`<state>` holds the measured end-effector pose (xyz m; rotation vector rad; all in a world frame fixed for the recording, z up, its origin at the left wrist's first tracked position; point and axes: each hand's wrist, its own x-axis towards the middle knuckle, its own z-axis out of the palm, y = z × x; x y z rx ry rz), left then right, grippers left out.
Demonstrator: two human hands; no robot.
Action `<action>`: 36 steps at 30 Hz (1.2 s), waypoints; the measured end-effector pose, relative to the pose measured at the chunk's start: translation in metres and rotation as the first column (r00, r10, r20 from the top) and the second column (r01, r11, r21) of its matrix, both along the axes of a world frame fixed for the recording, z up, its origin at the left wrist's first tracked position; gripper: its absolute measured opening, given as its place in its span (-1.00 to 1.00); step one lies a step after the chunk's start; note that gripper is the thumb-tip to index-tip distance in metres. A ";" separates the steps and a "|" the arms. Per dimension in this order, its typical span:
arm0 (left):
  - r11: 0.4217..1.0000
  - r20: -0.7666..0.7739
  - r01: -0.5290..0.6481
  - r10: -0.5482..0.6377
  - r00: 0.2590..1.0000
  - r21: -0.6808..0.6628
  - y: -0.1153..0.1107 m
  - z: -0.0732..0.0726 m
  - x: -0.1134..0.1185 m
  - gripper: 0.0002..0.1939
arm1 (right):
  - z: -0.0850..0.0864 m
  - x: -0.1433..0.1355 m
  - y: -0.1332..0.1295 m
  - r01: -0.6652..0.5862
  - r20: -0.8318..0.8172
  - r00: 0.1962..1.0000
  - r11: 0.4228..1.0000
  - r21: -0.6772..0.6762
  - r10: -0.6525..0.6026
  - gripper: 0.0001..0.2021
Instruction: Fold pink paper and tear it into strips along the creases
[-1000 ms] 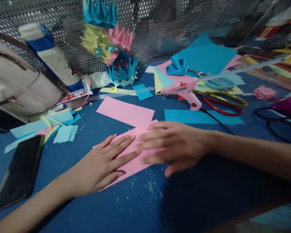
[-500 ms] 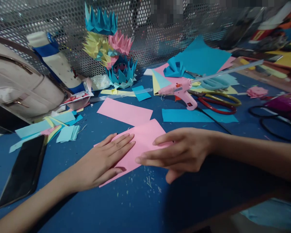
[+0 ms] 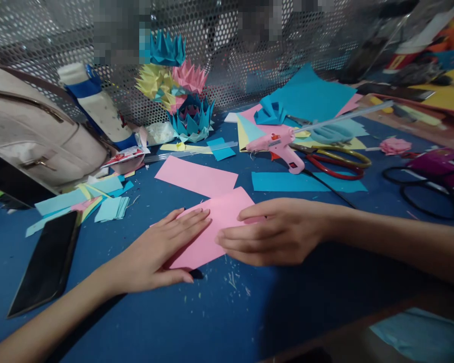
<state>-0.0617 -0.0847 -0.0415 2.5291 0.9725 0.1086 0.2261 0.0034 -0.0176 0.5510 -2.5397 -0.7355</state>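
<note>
A sheet of pink paper (image 3: pixel 229 212) lies on the blue table under both hands. My left hand (image 3: pixel 166 247) rests flat on its left part, fingers stretched out, with the thumb lying past the near edge. Over the right part of the sheet is my right hand (image 3: pixel 274 232), its fingers extended and slightly bent, the index apart from the rest; its thumb is hidden. A pink paper strip (image 3: pixel 196 176) lies just behind the sheet. Farther back is a pink glue gun (image 3: pixel 278 146) with a clear glue stick in it.
Behind the glue gun's handle lie scissors (image 3: pixel 336 164) with red and yellow handles. A blue strip (image 3: pixel 310 181) lies in front. A phone (image 3: pixel 45 262) and paper scraps (image 3: pixel 111 207) are at left, near a bag (image 3: pixel 30 131). Spiky paper flowers (image 3: pixel 192 116) stand at the back.
My left thumb has slid off the sheet onto the table. The near-left corner of the paper no longer shows. My right thumb, visible before, is now tucked out of sight.
</note>
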 end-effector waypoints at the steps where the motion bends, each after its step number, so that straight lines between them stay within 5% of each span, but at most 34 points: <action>1: 1.000 -0.002 0.002 -0.002 1.000 0.007 0.000 0.000 0.000 -0.12 | 0.000 -0.001 -0.001 0.018 0.009 1.000 1.000 -0.016 -0.018 -0.75; 5: 0.997 -0.010 -0.054 0.055 0.998 0.047 -0.004 0.002 0.009 -0.14 | 0.000 -0.007 -0.006 0.155 0.143 0.981 0.978 -0.141 -0.135 -0.70; 10: 0.950 -0.051 -0.133 0.154 0.987 0.284 -0.021 -0.001 0.031 -0.25 | -0.004 -0.013 -0.015 0.231 0.098 0.971 0.961 -0.153 -0.218 -0.74; 15: 0.925 0.030 -0.157 0.156 0.987 0.347 -0.028 -0.006 0.032 -0.41 | -0.004 -0.011 -0.017 0.104 -0.063 0.992 0.985 -0.139 -0.114 -0.86; 20: 0.935 0.213 -0.343 0.320 0.923 0.086 -0.022 0.006 0.020 -0.47 | -0.001 -0.006 -0.021 -0.083 -0.235 0.972 0.966 -0.245 0.024 -0.81; 23: 0.838 0.328 -0.536 0.537 0.777 -0.101 -0.014 0.015 0.017 -0.65 | -0.008 -0.008 -0.020 0.066 -0.099 0.990 0.951 -0.301 -0.100 -0.79; 25: 0.770 0.400 -0.595 0.633 0.663 -0.232 -0.010 0.014 0.013 -0.71 | -0.017 -0.010 -0.018 0.239 0.020 0.968 0.886 -0.397 -0.252 -0.73; 29: 0.657 0.467 -0.569 0.753 0.463 -0.495 -0.006 0.002 0.005 -0.72 | -0.030 -0.015 -0.012 0.391 0.189 0.919 0.727 -0.564 -0.347 -0.64; 36: 0.601 0.508 -0.454 0.799 0.322 -0.658 -0.007 -0.010 0.000 -0.69 | -0.027 -0.016 -0.011 0.356 0.332 0.927 0.682 -0.639 -0.172 -0.62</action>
